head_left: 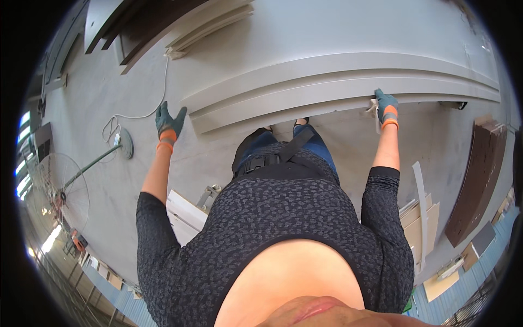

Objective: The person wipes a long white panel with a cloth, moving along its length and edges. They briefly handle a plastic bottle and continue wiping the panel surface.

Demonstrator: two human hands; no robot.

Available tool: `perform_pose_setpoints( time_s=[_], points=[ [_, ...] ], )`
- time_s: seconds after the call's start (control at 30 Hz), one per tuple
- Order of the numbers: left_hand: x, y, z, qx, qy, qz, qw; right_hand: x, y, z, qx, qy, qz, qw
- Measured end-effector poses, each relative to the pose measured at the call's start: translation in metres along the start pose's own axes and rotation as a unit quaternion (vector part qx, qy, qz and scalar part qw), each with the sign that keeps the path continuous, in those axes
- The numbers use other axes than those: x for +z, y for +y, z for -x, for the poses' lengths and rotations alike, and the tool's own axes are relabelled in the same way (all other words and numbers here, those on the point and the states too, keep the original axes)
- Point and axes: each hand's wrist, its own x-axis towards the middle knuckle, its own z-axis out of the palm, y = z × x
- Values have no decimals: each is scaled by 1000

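Observation:
Two long light-grey boards (305,98) lie side by side across in front of me, raised off the floor. My left hand (170,121), in a dark green glove with an orange cuff, is held in the air just off their left end. Its fingers are spread and it holds nothing. My right hand (387,104), gloved the same way, is closed at the near edge of the nearer board, right of the middle. Crumpled white material (372,110) hangs beside it below the edge; whether the hand touches it is unclear. The right thumb is hard to make out.
A standing fan (61,193) with a round base (126,144) is at the left, a white cable (147,115) trailing over the floor. More dark and light boards (158,32) are stacked at the far left. Brown panels (476,180) stand at the right, near tan sheets (425,229).

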Motion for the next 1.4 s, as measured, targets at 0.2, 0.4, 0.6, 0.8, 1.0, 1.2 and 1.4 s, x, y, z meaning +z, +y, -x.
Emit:
perform_pose_setpoints(
  time_s=[0.2, 0.4, 0.6, 0.8, 1.0, 1.2, 1.4],
  points=[
    [35, -41, -42, -231, -322, 430, 811, 3, -51, 50, -74, -36, 67, 994],
    [33, -25, -65, -166, -357, 374, 839, 32, -75, 72, -116, -20, 82, 990],
    [31, -28, -64, -118, -341, 316, 877, 50, -102, 92, -167, -22, 122, 978],
    [22, -23, -53, -46, -270, 207, 939, 56, -115, 102, -228, 43, 189, 954],
    [28, -38, -38, 87, -159, 136, 974, 52, -139, 96, -294, 12, 276, 915],
    [41, -45, -26, 240, -21, 44, 970, 65, -116, 50, -399, 78, 292, 866],
    [42, -50, -31, 251, 15, 40, 967, 63, -132, 53, -426, 73, 315, 845]
  ],
)
